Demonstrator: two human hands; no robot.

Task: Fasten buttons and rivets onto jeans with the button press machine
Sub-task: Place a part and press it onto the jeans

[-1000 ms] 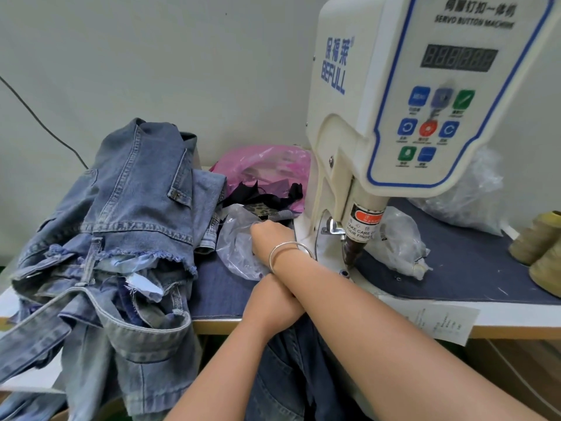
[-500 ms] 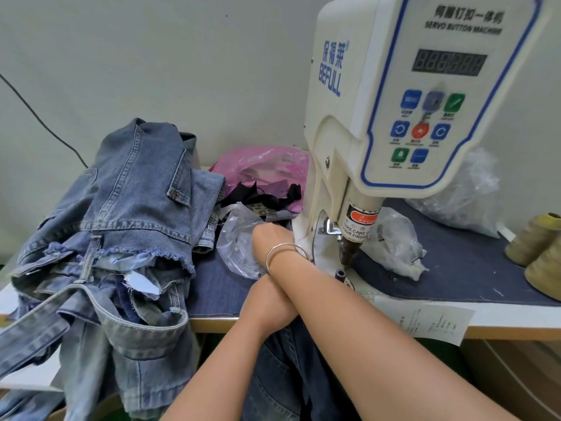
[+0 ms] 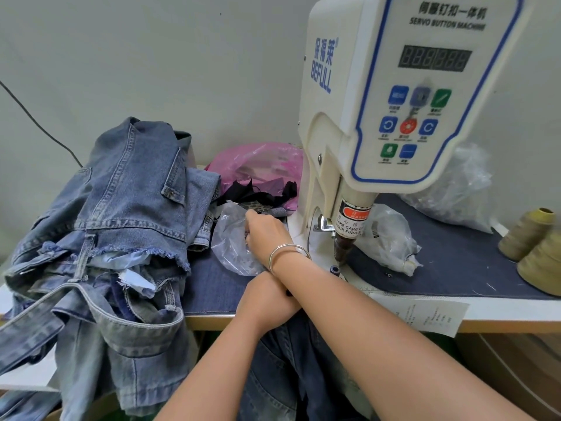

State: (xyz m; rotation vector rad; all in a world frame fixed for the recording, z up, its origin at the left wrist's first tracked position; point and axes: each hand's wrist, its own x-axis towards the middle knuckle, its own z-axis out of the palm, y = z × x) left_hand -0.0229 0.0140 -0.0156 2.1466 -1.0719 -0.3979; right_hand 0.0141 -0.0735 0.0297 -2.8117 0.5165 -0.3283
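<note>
The white button press machine [image 3: 364,123] stands on the table, its punch [image 3: 341,253] above a small die [image 3: 334,269]. My right hand [image 3: 267,235], with a bangle on the wrist, crosses over my left arm and dips its curled fingers into a clear plastic bag [image 3: 230,247] left of the machine; the fingertips are hidden. My left hand [image 3: 264,299] sits at the table's front edge under the right forearm, curled on dark jeans [image 3: 282,369] that hang down toward my lap.
A heap of light blue jeans [image 3: 121,226] covers the table's left side and spills over its edge. A pink bag [image 3: 258,165] with black scraps lies behind. More clear bags [image 3: 391,238] and thread cones [image 3: 534,247] sit to the right. A paper slip [image 3: 425,314] hangs off the front edge.
Both hands stay where they were; only my right fingers shift slightly inside the clear bag.
</note>
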